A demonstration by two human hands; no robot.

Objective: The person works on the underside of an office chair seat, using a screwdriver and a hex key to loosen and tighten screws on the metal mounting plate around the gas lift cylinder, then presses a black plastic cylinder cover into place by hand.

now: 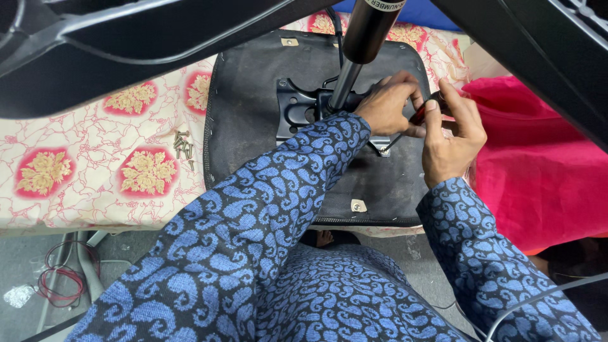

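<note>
- A dark-handled tool with a red band [423, 111], seemingly a screwdriver, sits between both hands over the black metal mounting plate [297, 107] of an overturned office-chair seat [253, 126].
- The right hand [451, 140] has its fingers closed around the handle; the left hand [387, 102] curls its fingers narrowly over the tool's front end, right at the plate, hiding the tip.
- The tool's long axis runs from upper right down to lower left, its working end aimed at the plate; the handle points toward the pink cloth [538, 158].
- A gas-lift cylinder [354, 57], black above and silver below, rises from the plate toward the camera, tilted slightly right, just beside the left hand.
- The seat lies upside down on a floral cream-and-pink sheet [95, 158], two small metal tabs showing on its fabric underside.
- A loose cluster of screws [183, 144] lies on the sheet just left of the seat, well apart from the hands.
- Black chair-base arms [158, 31] cross the top of the frame, blocking part of the view.
- Red wire coils [60, 282] rest on the grey floor at lower left.
- Both sleeves are blue paisley knit.
</note>
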